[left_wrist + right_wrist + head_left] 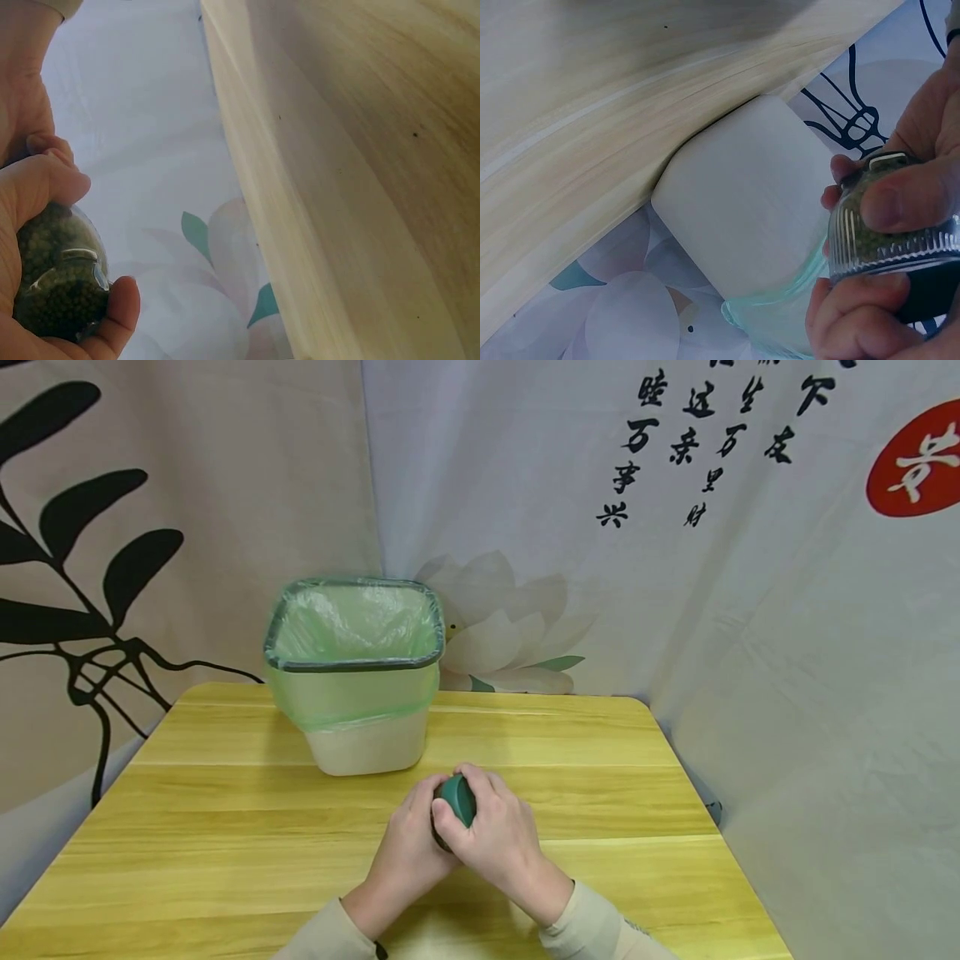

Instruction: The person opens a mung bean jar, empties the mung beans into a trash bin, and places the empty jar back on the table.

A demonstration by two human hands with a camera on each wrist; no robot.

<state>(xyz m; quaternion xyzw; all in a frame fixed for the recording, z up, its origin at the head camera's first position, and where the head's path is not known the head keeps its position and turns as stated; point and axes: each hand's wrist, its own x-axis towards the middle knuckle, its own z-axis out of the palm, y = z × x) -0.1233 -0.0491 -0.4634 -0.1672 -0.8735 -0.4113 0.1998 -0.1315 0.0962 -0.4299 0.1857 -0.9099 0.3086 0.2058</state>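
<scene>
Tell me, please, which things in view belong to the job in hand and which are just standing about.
Seemingly in the job:
clear jar of granules
green lid
both hands, gripping these

Apparently not in use:
lined bin, untouched
printed backdrop

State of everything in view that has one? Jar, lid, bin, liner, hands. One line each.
Jar: tilted, in both hands, holding small greenish grains; fill level unclear.
Lid: appears to be on the jar; tightness can't be told.
Bin: upright, uncovered; its bottom inside is hidden.
Liner: fitted, edge folded down outside the rim.
Left hand: gripping the jar.
Right hand: gripping at the lid end.
</scene>
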